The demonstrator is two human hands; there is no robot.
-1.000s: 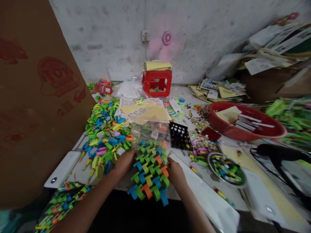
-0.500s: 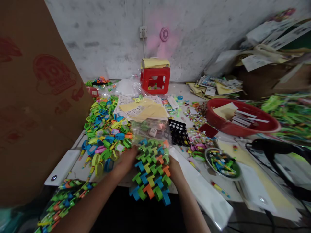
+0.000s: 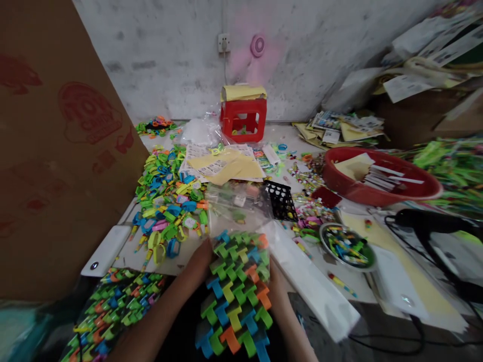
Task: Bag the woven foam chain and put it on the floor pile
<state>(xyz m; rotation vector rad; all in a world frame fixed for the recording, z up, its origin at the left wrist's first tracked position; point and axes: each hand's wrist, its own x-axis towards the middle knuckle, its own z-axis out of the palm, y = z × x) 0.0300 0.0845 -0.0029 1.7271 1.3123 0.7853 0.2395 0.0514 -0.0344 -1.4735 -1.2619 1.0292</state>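
Observation:
Both my hands hold a stacked block of interlocked plastic pieces (image 3: 236, 294) in green, blue, orange and yellow, just off the table's near edge. My left hand (image 3: 199, 261) presses its left side, my right hand (image 3: 274, 274) its right side; most of the fingers are hidden behind the block. A clear plastic bag (image 3: 237, 203) with a few small pieces lies on the table right beyond the block.
A heap of loose coloured pieces (image 3: 166, 196) spreads at left, more in a bag (image 3: 113, 311) at lower left. A cardboard sheet (image 3: 56, 151) stands at left. A black grid (image 3: 281, 201), red basin (image 3: 381, 181), small bowl (image 3: 347, 246), red crate (image 3: 243, 118) and white packet (image 3: 313, 284) are nearby.
My hands have drawn the block of pieces back toward me, off the table edge and lower in view. The clear bag stays on the table.

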